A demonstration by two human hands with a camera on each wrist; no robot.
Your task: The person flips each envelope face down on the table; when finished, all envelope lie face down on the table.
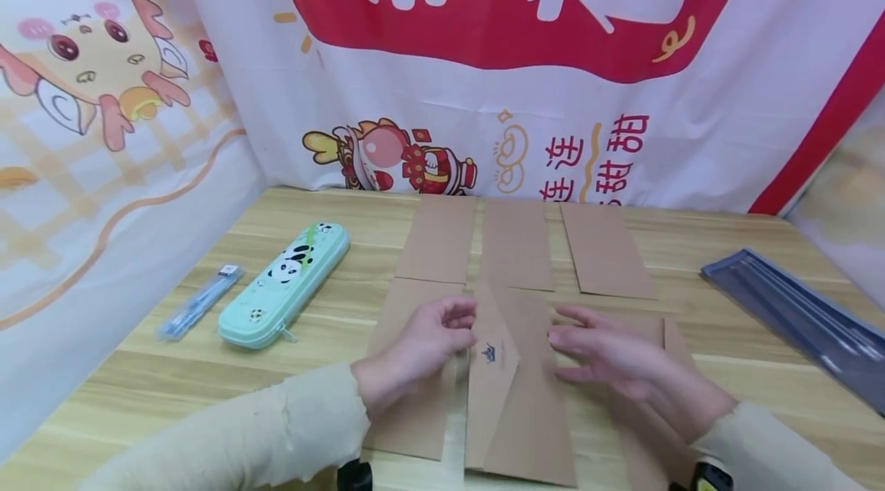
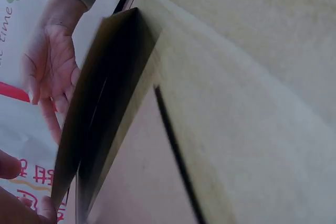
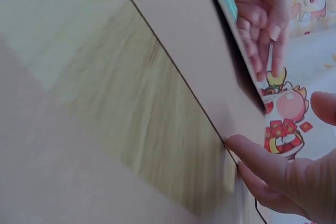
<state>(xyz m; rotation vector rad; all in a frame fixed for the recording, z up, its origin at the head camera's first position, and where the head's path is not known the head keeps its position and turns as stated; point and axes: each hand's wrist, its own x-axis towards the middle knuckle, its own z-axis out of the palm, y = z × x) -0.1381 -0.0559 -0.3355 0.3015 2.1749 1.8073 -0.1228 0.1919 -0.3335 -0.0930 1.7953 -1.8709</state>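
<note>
A brown kraft envelope (image 1: 532, 399) lies between the hands, its pointed flap (image 1: 494, 368) printed with a dark crown. Along the flap's left side is my left hand (image 1: 425, 349), its fingers loosely bent and holding nothing. My right hand (image 1: 615, 356) is at the envelope's right edge, thumb apart from the fingers. In the right wrist view, fingertips (image 3: 236, 142) of the right hand touch the envelope's edge, and the left hand (image 3: 262, 17) shows behind the raised flap. The left wrist view shows a dark gap under the raised paper (image 2: 79, 114).
More brown envelopes lie around: one at left front (image 1: 408, 399), one at right front (image 1: 650, 429), and three behind, including a back right one (image 1: 608, 249). At left are a mint panda pencil case (image 1: 290, 283) and a slim clear pack (image 1: 200, 303). A dark blue pouch (image 1: 795, 322) lies right.
</note>
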